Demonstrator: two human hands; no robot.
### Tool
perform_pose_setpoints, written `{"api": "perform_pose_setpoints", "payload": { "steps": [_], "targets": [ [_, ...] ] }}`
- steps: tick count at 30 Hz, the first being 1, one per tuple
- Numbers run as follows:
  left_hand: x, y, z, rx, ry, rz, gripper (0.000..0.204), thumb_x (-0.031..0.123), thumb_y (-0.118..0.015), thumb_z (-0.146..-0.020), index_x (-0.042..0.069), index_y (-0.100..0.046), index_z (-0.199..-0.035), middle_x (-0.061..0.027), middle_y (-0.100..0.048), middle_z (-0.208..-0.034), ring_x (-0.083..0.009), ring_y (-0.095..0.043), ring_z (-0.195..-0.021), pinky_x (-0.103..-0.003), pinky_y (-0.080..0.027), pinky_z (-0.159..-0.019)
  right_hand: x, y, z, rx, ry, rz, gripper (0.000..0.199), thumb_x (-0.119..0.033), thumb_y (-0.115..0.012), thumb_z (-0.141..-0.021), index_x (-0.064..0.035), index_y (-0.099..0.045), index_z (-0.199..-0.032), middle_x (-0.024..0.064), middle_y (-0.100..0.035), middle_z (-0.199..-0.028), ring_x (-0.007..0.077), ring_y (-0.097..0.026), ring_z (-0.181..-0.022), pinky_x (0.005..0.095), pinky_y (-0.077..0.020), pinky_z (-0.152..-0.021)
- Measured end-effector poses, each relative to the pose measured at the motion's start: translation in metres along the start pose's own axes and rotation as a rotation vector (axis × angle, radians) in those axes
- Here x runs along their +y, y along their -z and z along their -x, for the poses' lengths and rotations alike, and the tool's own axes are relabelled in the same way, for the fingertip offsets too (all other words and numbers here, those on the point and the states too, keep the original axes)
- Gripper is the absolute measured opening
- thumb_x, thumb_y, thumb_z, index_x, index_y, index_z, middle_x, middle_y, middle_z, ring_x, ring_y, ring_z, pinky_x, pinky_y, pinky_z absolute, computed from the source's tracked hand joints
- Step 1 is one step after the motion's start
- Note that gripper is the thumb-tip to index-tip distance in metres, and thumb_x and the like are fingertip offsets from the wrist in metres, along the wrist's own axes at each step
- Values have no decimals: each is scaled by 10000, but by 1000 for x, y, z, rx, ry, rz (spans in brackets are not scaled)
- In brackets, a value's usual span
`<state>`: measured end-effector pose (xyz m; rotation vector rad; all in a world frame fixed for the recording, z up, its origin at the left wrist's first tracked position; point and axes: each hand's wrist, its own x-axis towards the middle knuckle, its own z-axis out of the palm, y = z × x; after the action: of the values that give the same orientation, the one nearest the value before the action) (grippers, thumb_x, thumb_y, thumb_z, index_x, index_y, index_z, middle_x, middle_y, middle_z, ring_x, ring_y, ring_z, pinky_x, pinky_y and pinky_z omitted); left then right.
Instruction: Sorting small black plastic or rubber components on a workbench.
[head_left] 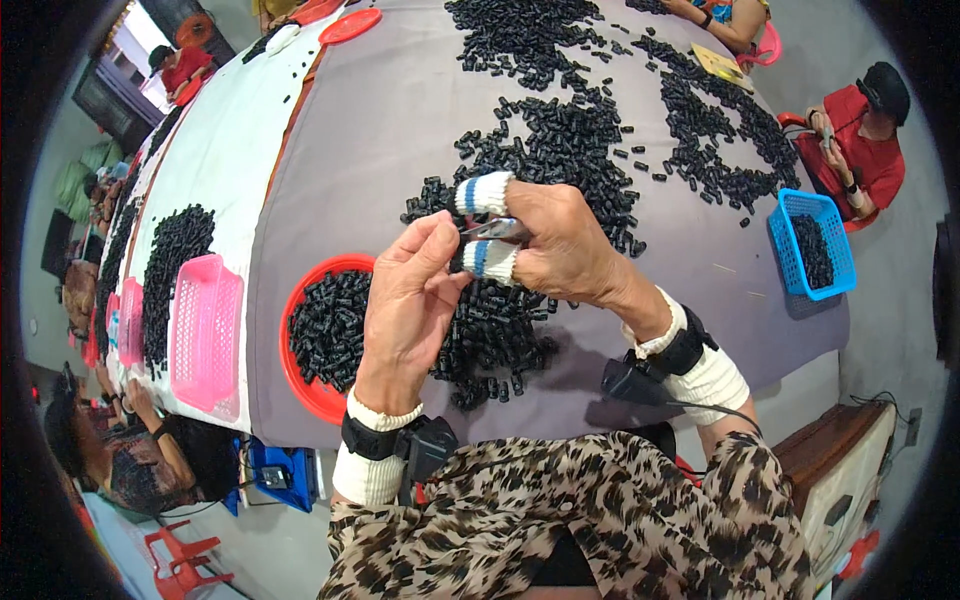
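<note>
My left hand (415, 290) is closed in a pinch near the middle of the view; whatever lies between its thumb and fingers is too hidden to name. Close against those fingertips is a small silver metal tool (497, 232) that looks like snips. My right hand (572, 243) grips it, with white knitted finger sleeves (484, 193) striped in blue on the thumb and a finger. Below both hands spreads a pile of short black cylindrical parts (495, 335). A round red tray (290, 365) filled with the same parts sits beside my left wrist.
More black parts (560, 140) cover the grey tablecloth (360, 130) ahead. A blue basket (842, 255) holding parts stands at the right, near a person in red (865, 150). Pink baskets (210, 335) line the left on a white cloth. Other people sit around the tables.
</note>
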<state>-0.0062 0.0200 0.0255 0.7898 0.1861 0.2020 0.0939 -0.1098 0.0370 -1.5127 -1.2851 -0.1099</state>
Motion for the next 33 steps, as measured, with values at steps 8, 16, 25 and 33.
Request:
{"api": "perform_pose_setpoints", "payload": {
  "steps": [8, 16, 25, 33],
  "targets": [
    [0, 1, -2, -25, -5, 23, 198, 143, -536, -881, -17, -561, -994, -71, -605, -895, -120, -587, -770, -255, -486, -720, -2, 2, -1, -59, -191, -146, 309, -80, -667, -711, -3, -527, -976, 142, -630, -767, 203, -646, -686, 284, -505, -609],
    [1, 0, -2, -59, 11, 169, 220, 153, -535, -883, -10, -537, -1031, -67, -577, -856, -111, -559, -713, -269, -467, -666, -7, 6, -1, -23, -353, -210, 211, -111, -661, -736, -9, -562, -891, 39, -600, -664, 58, -527, -583, 229, -444, -536],
    [-1, -2, 1, 3, -31, 102, 220, 172, -523, -893, -20, -537, -999, -54, -571, -823, -93, -542, -680, -206, -445, -613, -7, 2, 6, -21, -381, -269, 254, -153, -704, -729, -27, -560, -896, -18, -562, -681, 33, -475, -616, 209, -410, -544],
    [-3, 2, 2, -61, -90, 94, 225, 164, -520, -895, -28, -544, -1011, -16, -566, -784, -62, -543, -727, -177, -450, -658, -15, -4, 6, -35, -343, -163, 291, -129, -755, -679, -42, -556, -872, -4, -603, -733, 41, -515, -648, 204, -435, -592]
  ]
}}
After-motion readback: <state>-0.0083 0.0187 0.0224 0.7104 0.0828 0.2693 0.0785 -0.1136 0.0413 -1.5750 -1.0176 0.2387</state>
